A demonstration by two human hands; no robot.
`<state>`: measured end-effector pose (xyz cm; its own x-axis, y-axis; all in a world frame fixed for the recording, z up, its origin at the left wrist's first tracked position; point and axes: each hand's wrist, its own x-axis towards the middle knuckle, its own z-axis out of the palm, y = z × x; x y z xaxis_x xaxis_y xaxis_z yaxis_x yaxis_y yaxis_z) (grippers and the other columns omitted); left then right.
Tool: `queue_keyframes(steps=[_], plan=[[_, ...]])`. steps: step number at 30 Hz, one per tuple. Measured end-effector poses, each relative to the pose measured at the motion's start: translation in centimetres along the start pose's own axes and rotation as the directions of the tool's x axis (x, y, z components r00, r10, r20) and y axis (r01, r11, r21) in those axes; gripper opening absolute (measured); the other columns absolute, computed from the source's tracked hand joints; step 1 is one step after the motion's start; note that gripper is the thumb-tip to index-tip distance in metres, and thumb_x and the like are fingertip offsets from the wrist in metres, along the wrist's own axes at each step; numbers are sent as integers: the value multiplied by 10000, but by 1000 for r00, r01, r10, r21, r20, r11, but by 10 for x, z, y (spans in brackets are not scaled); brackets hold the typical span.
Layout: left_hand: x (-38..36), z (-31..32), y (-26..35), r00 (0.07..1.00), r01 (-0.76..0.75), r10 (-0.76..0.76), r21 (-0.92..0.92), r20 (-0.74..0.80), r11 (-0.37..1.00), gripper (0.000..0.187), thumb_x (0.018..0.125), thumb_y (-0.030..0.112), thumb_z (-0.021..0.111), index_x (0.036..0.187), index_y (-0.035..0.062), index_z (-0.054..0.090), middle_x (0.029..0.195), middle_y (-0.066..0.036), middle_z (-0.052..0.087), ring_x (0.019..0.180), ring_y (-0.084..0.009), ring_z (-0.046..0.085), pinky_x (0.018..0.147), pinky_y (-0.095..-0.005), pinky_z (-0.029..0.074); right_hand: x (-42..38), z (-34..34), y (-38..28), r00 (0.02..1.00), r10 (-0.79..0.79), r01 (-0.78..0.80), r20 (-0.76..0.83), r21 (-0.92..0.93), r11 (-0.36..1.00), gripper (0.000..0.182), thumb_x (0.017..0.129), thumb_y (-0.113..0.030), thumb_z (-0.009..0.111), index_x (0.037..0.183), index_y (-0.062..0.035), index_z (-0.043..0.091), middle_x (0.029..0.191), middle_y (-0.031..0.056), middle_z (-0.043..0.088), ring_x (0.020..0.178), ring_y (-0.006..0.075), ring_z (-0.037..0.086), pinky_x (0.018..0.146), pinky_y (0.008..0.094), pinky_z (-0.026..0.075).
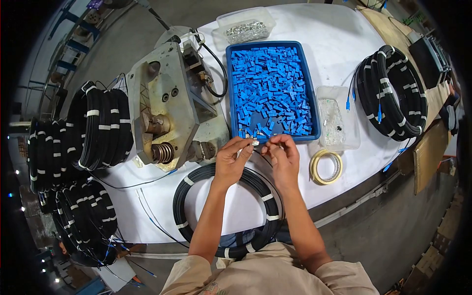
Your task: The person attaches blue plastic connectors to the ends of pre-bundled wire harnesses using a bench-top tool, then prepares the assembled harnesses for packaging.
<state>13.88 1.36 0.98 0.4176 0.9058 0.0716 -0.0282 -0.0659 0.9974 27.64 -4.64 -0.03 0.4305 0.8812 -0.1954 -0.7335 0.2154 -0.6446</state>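
Observation:
Near the front edge of the blue tray [315, 129], both of my hands are close together. My left hand [230, 162] pinches a small whitish, shiny connector piece [255, 143] between thumb and forefinger. My right hand [284, 160] is closed in a pinch just to the right, apparently on the thin black cable [265, 158]; its fingertips partly hide it. Below my hands and under my forearms lies a coil of black cable [269, 197] bound with white tape. Many small blue connector housings [270, 88] fill the tray, with a few pale pieces at its front left corner.
A heavy metal press [179, 105] stands left of the tray. Taped cable coils [105, 128] are stacked at far left, and another coil [392, 93] lies right. A clear box [351, 140], a tape roll [326, 167] and a bin of metal parts [246, 30] surround the tray.

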Motion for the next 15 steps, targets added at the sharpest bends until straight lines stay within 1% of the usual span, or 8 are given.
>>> queue_keyframes(steps=[2,3,4,6,7,8,13,15], plan=[[-2,-1,-1,1000,-14,13,-34,-28,999,177,972,72,610,1065,-45,705,936,-37,614,819,-79,539,718,-205,408,13,5,-19,993,10,62,117,-597,800,104,941,-7,534,1039,-4,570,929,52,593,821,153,596,760,310,498],[-2,-3,-1,999,-1,0,-32,-33,999,186,980,78,596,1072,-43,704,946,-36,612,819,-76,531,725,-206,407,21,7,-26,987,-23,133,161,-724,677,133,903,-15,590,1030,9,620,899,75,625,790,179,618,737,311,499],[-1,-4,-2,999,12,-13,-30,-37,999,194,988,83,582,1078,-40,702,955,-35,610,818,-73,524,731,-207,407,30,11,-32,987,-22,134,162,-726,674,133,903,-15,590,1030,9,620,899,75,625,790,179,618,737,311,499],[-1,-4,-5,999,18,-21,-75,-35,997,189,982,83,598,1094,-28,704,938,-25,602,812,-77,518,708,-212,403,46,19,-42,936,-62,347,347,-878,330,153,854,-6,615,1001,19,652,877,126,637,772,234,629,729,342,504],[-1,-5,-7,999,25,-29,-115,-31,993,189,977,83,614,1110,-15,706,920,-16,593,805,-81,513,686,-218,399,54,23,-45,939,-24,339,344,-909,242,186,817,-14,643,997,21,674,883,173,635,794,305,633,742,387,512],[0,-5,-8,999,25,-29,-117,-34,993,189,977,83,614,1110,-15,706,920,-16,593,805,-81,513,686,-218,399,61,23,-44,938,-22,340,346,-909,241,186,817,-14,643,997,21,674,883,173,635,794,305,633,742,387,512],[3,-5,-10,1000,-7,10,-81,30,997,187,999,110,572,1062,-10,701,1003,-44,633,868,-84,533,773,-225,416,85,11,-27,891,181,439,416,-891,-114,124,783,-86,712,851,15,691,854,212,628,858,390,623,767,466,510],[4,-5,-7,999,6,-3,-67,44,998,191,999,117,573,1067,-7,701,989,-38,623,858,-80,521,762,-225,408,84,10,-19,907,141,413,397,-904,-112,114,776,-92,720,816,9,687,839,215,622,852,394,618,760,474,506]])
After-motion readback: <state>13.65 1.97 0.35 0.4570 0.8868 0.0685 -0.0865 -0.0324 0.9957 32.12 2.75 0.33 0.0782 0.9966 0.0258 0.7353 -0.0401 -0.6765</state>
